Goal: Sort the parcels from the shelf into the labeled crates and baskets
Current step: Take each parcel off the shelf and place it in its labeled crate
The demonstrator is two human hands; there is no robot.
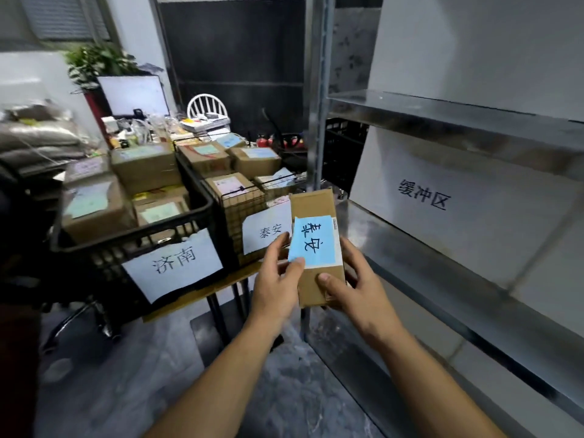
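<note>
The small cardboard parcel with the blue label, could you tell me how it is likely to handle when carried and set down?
The cardboard parcel probably stays stiff: its edges look straight in the left hand and right hand. It seems light, since fingertips alone support it. Flat-sided, it should neither roll nor tip when laid flat. The blue label looks lifted at a corner and might catch.

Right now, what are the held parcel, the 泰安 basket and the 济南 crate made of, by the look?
Parcel: brown matte cardboard, it seems, with a blue paper label.
泰安 basket: thin dark wire grid, probably coated metal.
济南 crate: black lattice walls with a thick rim, likely moulded plastic.
</note>
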